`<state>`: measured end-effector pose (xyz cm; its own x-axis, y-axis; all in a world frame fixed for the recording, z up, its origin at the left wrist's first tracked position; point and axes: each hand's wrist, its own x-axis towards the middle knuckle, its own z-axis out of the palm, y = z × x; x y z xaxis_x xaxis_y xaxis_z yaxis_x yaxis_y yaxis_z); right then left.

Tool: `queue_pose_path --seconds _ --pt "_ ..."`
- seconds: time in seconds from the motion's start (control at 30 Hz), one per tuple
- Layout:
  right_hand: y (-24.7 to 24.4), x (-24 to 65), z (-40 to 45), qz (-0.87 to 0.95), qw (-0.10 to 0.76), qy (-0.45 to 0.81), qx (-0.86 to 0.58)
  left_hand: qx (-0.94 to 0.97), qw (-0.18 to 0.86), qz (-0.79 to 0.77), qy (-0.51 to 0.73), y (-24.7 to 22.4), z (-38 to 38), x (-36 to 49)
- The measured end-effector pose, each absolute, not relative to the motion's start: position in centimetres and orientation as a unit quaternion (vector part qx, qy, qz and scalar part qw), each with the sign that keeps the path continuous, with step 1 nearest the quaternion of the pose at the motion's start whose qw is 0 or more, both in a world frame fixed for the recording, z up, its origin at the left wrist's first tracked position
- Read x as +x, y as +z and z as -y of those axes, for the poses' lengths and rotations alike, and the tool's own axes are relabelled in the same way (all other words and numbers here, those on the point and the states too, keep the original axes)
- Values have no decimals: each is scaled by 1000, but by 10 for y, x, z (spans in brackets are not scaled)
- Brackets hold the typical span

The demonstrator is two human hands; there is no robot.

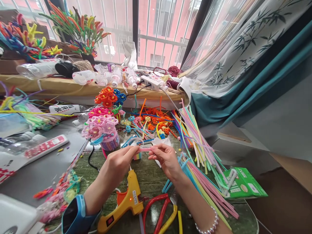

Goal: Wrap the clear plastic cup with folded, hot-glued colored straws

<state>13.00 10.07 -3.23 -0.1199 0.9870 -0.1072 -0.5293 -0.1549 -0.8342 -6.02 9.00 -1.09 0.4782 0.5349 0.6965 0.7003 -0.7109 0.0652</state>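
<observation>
My left hand and my right hand meet above the table, each pinching one end of a short pink pipe cleaner. It runs level between the fingertips. Under my left wrist lies a yellow hot glue gun with a small orange light lit. Beside it are red-handled and yellow-handled cutting tools, partly covered by my right forearm. Just behind my left hand stands a striped pot of pink pipe-cleaner flowers.
Bundles of pastel pipe cleaners lie right, next to a green packet. Orange and blue pipe-cleaner pieces cover the table's back. Plastic bottles and a power strip line the sill. A white machine sits front left.
</observation>
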Motion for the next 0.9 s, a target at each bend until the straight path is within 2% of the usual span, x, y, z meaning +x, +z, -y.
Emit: queue_pose_path --seconds 0.17,0.53,0.9 --pt "-32 130 -102 308 567 675 -357 -853 119 398 -315 -10 -89 -60" --pt "-34 139 -105 320 548 682 -362 -870 163 354 -303 -6 -85 -61" --pt "-33 133 -101 311 529 704 -357 -868 293 319 -243 -8 -87 -60"
